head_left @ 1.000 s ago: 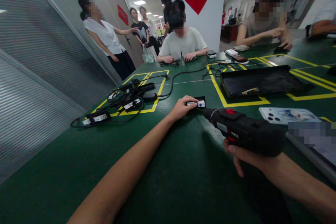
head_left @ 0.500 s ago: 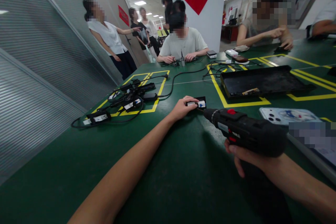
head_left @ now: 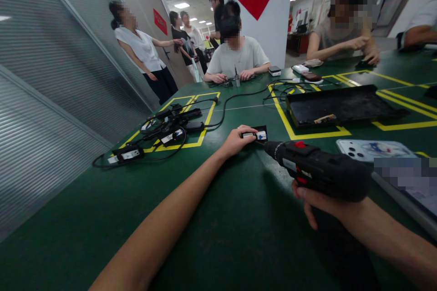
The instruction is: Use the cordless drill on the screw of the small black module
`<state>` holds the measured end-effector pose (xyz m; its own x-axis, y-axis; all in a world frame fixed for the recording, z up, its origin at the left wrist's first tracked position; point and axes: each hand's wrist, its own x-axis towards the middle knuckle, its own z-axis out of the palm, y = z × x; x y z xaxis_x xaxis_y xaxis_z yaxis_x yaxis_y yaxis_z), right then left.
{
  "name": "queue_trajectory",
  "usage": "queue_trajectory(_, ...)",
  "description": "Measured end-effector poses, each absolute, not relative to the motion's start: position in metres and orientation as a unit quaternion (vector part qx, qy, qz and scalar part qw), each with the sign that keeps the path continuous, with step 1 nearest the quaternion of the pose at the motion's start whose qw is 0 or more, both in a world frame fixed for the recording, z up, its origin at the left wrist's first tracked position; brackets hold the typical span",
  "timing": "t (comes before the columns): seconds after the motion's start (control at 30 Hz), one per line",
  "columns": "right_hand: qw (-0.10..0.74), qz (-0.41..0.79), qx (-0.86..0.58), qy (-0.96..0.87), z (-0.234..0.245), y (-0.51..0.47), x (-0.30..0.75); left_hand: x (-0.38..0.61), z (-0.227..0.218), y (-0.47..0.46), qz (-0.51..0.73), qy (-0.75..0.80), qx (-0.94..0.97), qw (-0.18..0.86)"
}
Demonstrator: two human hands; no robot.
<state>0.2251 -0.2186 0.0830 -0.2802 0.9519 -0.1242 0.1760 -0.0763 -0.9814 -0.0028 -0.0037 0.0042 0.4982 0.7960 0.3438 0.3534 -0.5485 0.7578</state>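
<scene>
My left hand (head_left: 236,140) reaches far across the green table (head_left: 205,218) and holds down a small black box with a white and blue label (head_left: 256,134), fingers curled on its top. My right hand (head_left: 316,202) grips a black electric screwdriver with red buttons (head_left: 317,169). Its tip points at the near right corner of the small box and seems to touch it.
A pile of black power adapters with cables (head_left: 164,129) lies in a yellow-taped square at left. A black tray (head_left: 341,107) sits at right, with a phone (head_left: 370,149) in front of it. People sit working at the far edge; others stand by the wall.
Almost nothing has moved. Both hands hold their places on the box and the screwdriver; the standing people in the background have shifted slightly.
</scene>
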Motion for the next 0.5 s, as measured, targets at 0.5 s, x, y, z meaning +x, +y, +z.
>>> queue_trajectory(0.5, 0.355, 0.574, -0.497, -0.545, 0.092, -0.2208, 0.2194, -0.003, 0.0061, -0.0046, 0.35, 0.357, 0.808, 0.311)
